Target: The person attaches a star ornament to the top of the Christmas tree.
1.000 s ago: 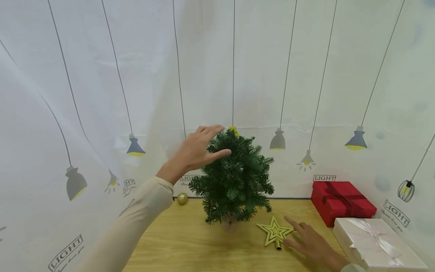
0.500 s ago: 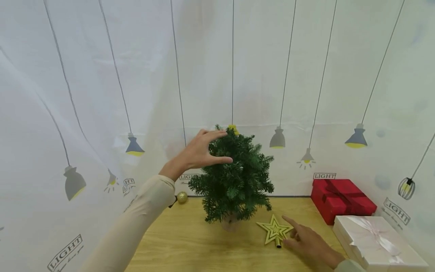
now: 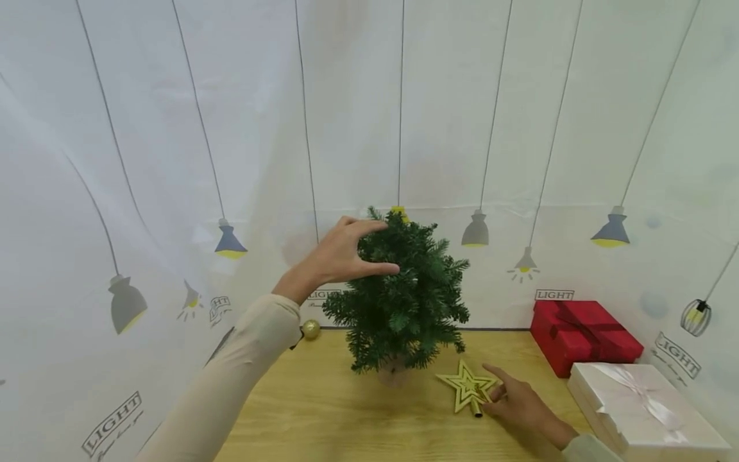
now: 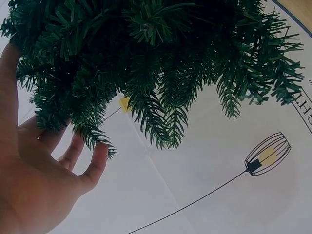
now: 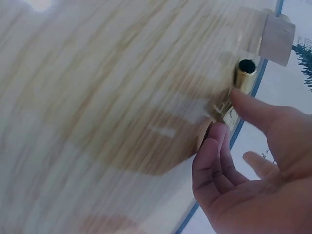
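Observation:
A small artificial Christmas tree [image 3: 404, 301] stands upright on the wooden table. My left hand [image 3: 340, 253] is at the left of its top, thumb and fingers spread apart around the upper branches. In the left wrist view, the left hand's fingers [image 4: 97, 165] reach among the needles, with the thumb at the far left. A gold star tree topper [image 3: 464, 387] with a hollow tube [image 5: 242, 80] lies to the right of the tree's base. My right hand [image 3: 522, 404] pinches the star's right side between thumb and fingers. The fingers partly hide the star in the right wrist view.
A red gift box [image 3: 586, 337] with a dark ribbon sits at the back right, a pale pink gift box [image 3: 629, 410] in front of it. A gold ball ornament [image 3: 310, 329] rests at the back left. A printed white backdrop [image 3: 439, 128] hangs behind the table.
My left hand has lowered slightly and its fingers have bent around the treetop. My right hand's fingers have drawn in on the star, which has turned slightly.

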Available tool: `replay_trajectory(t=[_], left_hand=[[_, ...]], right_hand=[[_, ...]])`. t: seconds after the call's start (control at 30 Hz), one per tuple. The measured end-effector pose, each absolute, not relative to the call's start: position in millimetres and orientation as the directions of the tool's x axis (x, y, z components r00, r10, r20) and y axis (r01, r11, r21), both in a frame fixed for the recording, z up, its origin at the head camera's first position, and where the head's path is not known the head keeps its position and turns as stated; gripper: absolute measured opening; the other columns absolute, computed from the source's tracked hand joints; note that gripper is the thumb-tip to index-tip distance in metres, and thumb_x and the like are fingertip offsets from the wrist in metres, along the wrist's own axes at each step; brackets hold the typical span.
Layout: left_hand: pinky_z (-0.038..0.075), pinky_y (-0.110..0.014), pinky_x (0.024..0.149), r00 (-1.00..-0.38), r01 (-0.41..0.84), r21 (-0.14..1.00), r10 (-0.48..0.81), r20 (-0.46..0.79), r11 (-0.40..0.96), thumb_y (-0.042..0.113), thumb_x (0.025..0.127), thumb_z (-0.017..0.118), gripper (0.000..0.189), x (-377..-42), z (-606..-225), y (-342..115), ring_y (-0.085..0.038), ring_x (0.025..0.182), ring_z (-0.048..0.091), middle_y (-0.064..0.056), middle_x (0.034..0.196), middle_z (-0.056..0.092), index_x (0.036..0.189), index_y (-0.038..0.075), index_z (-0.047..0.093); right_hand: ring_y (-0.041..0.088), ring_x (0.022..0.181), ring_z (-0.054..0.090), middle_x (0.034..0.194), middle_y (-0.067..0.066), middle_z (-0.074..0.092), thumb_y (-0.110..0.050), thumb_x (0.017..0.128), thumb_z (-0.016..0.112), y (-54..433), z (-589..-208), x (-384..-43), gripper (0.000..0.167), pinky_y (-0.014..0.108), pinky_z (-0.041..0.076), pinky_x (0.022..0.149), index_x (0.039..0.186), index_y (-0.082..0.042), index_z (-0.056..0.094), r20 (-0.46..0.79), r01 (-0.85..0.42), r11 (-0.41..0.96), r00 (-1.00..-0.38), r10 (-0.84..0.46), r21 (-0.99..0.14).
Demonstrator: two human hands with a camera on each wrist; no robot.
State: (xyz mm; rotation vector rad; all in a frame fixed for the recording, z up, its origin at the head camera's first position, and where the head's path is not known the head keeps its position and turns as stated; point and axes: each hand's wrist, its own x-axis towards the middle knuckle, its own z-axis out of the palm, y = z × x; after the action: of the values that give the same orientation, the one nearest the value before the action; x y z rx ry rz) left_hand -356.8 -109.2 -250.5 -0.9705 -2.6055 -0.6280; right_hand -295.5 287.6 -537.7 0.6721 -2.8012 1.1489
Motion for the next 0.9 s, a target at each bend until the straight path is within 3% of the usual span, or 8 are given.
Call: replay_trajectory(t=[0.2,0.4,0.53,0.9], left_hand=[[0.038,-0.057,0.116,-0.736,0.664,0.278,0.544,0.402,0.694,0.071,0.082,0.076,0.096,-356.3,-248.4,-105.8,-0.026,0.146,0.035,0.002,0.162,0.043,0.159,0.024,0.044],[0.037,-0.057,0.116,-0.741,0.659,0.269,0.544,0.394,0.703,0.071,0.082,0.076,0.097,-354.8,-246.6,-104.4,-0.027,0.147,0.035,0.001,0.162,0.043,0.16,0.023,0.044],[0.037,-0.057,0.116,-0.743,0.656,0.263,0.544,0.391,0.707,0.071,0.082,0.076,0.097,-353.9,-245.4,-103.7,-0.027,0.147,0.035,0.0,0.162,0.044,0.16,0.022,0.044],[0.036,-0.058,0.117,-0.751,0.645,0.255,0.534,0.388,0.721,0.071,0.082,0.075,0.096,-353.9,-247.2,-106.0,-0.028,0.148,0.034,0.0,0.163,0.043,0.16,0.023,0.043]], right_hand=[[0.015,0.073,0.068,0.087,0.006,0.074,-0.008,0.08,0.09,287.5,-538.7,-297.6,0.099,0.027,0.054,0.059,0.156,0.01,0.03,0.096,-0.258,0.613,-0.954,-0.284,-0.747],[0.019,0.069,0.066,0.095,0.015,0.075,-0.004,0.082,0.087,288.0,-534.8,-293.7,0.109,0.028,0.053,0.054,0.161,0.008,0.013,0.034,-0.185,0.51,-0.956,-0.29,-0.84],[0.022,0.074,0.068,0.099,0.021,0.072,0.0,0.086,0.083,289.3,-530.9,-290.0,0.104,0.029,0.053,0.054,0.16,0.01,0.011,0.035,-0.175,0.431,-0.949,-0.314,-0.885],[0.023,0.082,0.07,0.092,0.018,0.068,0.002,0.087,0.082,297.4,-538.4,-290.7,0.077,0.028,0.055,0.06,0.141,0.007,0.028,0.107,-0.234,0.365,-0.936,-0.337,-0.901]])
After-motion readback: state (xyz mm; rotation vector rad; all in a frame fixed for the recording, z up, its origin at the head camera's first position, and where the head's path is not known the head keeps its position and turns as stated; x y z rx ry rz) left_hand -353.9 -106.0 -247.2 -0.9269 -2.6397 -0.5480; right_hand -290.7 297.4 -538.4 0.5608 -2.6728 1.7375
